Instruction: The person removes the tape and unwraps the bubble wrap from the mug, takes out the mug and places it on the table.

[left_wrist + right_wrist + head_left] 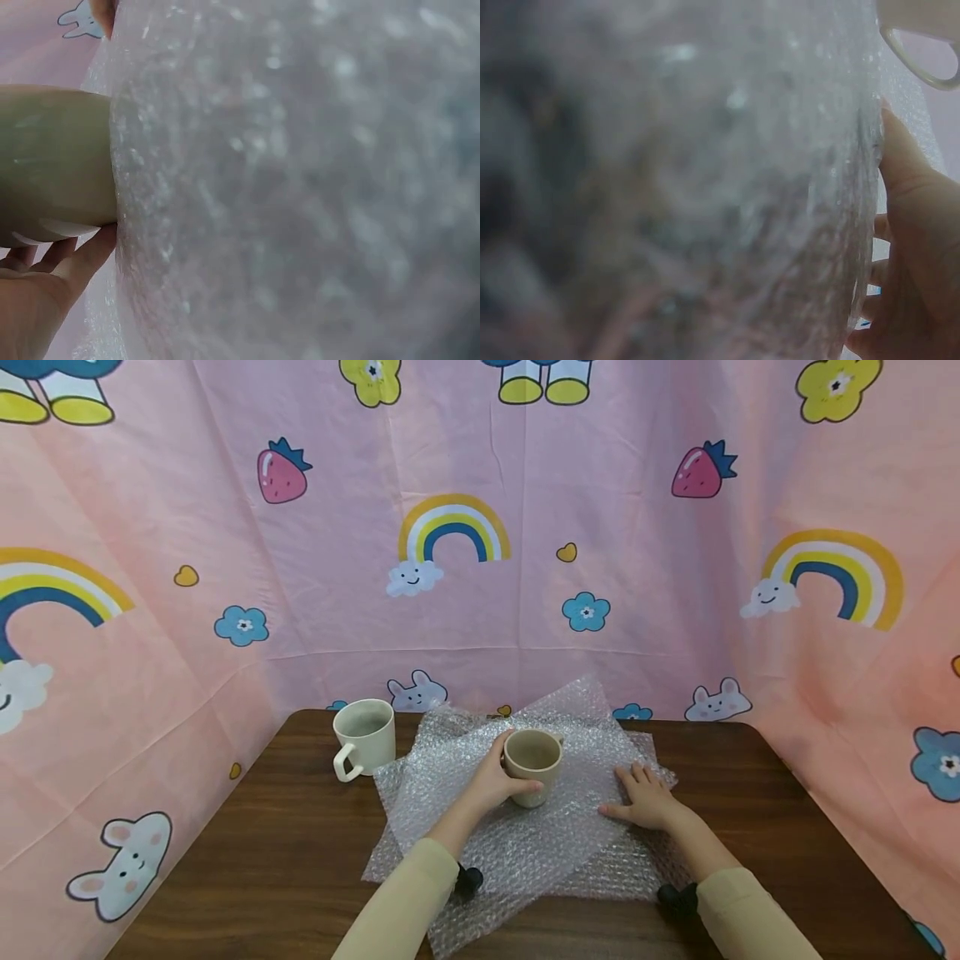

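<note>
A beige mug (530, 795) stands upright on overlapping sheets of bubble wrap (540, 860). My left hand (487, 787) grips it from the left, the thumb across its near side and the other fingers round the far side. In the left wrist view, the mug's side (56, 161) shows beside my left fingers (86, 259). To the right, my right hand (648, 802) lies with spread fingers on the bubble wrap. The right wrist view has the mug (922, 16) and its looped handle at the top corner; bubble wrap hides much of both wrist views.
A second, whiter mug (375, 747) stands upright at the back left of the dark wooden table (300, 843), its handle toward the front left. A pink printed cloth (525, 543) hangs behind the table and along its sides.
</note>
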A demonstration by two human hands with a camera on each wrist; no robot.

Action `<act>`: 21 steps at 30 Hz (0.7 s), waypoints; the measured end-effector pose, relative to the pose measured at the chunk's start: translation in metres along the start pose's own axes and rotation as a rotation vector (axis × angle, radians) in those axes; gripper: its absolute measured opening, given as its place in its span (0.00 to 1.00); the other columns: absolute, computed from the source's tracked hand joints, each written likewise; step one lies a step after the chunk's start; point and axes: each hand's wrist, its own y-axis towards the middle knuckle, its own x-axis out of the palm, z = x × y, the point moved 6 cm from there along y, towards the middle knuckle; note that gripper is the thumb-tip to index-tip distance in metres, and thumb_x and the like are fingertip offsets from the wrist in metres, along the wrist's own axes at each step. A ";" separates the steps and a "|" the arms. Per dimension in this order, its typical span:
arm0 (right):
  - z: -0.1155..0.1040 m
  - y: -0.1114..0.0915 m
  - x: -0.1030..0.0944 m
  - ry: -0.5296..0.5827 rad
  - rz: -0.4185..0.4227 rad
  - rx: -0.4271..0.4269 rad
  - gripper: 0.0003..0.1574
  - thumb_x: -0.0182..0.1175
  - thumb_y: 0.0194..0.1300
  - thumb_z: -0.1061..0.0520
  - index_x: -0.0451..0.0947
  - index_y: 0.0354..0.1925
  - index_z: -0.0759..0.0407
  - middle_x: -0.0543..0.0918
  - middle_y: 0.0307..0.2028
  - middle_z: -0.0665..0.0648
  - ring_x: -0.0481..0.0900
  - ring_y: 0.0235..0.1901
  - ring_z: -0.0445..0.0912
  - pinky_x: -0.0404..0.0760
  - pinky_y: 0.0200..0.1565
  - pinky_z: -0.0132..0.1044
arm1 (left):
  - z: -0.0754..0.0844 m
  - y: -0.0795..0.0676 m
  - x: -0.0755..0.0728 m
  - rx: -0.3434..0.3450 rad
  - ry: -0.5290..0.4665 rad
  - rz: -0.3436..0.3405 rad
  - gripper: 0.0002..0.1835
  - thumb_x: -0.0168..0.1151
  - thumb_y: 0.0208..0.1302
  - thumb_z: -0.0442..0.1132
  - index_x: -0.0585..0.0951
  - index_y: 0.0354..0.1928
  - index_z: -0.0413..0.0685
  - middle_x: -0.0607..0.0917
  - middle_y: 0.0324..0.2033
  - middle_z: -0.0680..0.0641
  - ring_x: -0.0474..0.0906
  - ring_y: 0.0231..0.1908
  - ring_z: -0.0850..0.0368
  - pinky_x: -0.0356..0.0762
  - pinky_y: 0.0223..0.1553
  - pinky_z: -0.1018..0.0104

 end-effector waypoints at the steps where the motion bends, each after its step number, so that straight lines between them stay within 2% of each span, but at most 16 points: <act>1: 0.000 0.000 0.000 0.000 0.002 0.000 0.63 0.58 0.58 0.27 0.51 0.71 0.69 0.45 0.68 0.81 0.40 0.66 0.75 0.44 0.58 0.73 | 0.001 0.000 0.000 0.003 -0.004 0.003 0.55 0.79 0.44 0.35 0.55 0.73 0.53 0.67 0.64 0.42 0.66 0.61 0.42 0.70 0.54 0.45; 7: 0.001 -0.001 0.001 -0.005 -0.006 0.009 0.64 0.57 0.58 0.26 0.50 0.72 0.69 0.44 0.68 0.81 0.39 0.67 0.75 0.43 0.59 0.72 | 0.005 0.000 -0.002 0.017 -0.020 0.014 0.53 0.80 0.42 0.32 0.59 0.71 0.47 0.70 0.61 0.39 0.69 0.58 0.39 0.72 0.52 0.44; 13: 0.001 0.001 0.000 -0.010 0.000 0.020 0.64 0.56 0.57 0.25 0.49 0.72 0.68 0.44 0.69 0.80 0.39 0.67 0.74 0.43 0.59 0.72 | 0.002 0.002 -0.003 0.014 0.005 0.036 0.53 0.81 0.41 0.36 0.61 0.71 0.54 0.71 0.61 0.45 0.70 0.58 0.46 0.72 0.53 0.49; 21: 0.005 0.004 0.001 -0.012 0.002 0.024 0.65 0.56 0.57 0.25 0.50 0.72 0.68 0.44 0.69 0.79 0.39 0.67 0.74 0.43 0.60 0.71 | -0.001 0.003 -0.003 0.012 0.005 0.045 0.55 0.82 0.39 0.37 0.61 0.71 0.54 0.71 0.61 0.46 0.70 0.59 0.46 0.72 0.53 0.49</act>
